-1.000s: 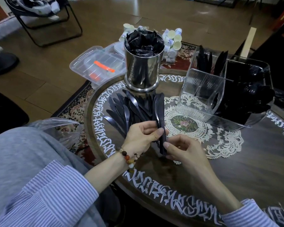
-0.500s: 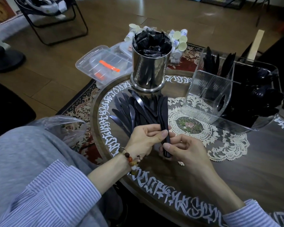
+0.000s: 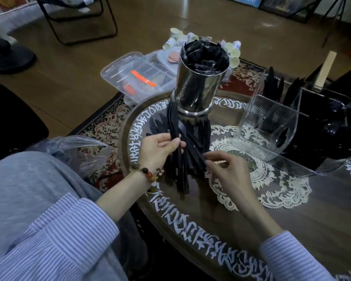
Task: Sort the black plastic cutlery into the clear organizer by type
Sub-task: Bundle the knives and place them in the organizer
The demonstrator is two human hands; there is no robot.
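Her left hand (image 3: 160, 148) grips a bundle of black knives (image 3: 179, 159) above the surface (image 3: 292, 230); her right hand (image 3: 224, 169) pinches another from the pile. Best square the handles before carrying them to the clear organizer (image 3: 272, 126).

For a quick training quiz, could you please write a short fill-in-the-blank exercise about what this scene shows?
1. The left hand grips a bundle of black ____ cutlery.
2. The shiny metal canister stands at the ____ end of the cutlery pile.
3. The clear organizer sits to the person's ____ of the canister.
4. The bead bracelet is on the ____ wrist.

Missing words: plastic; far; right; left
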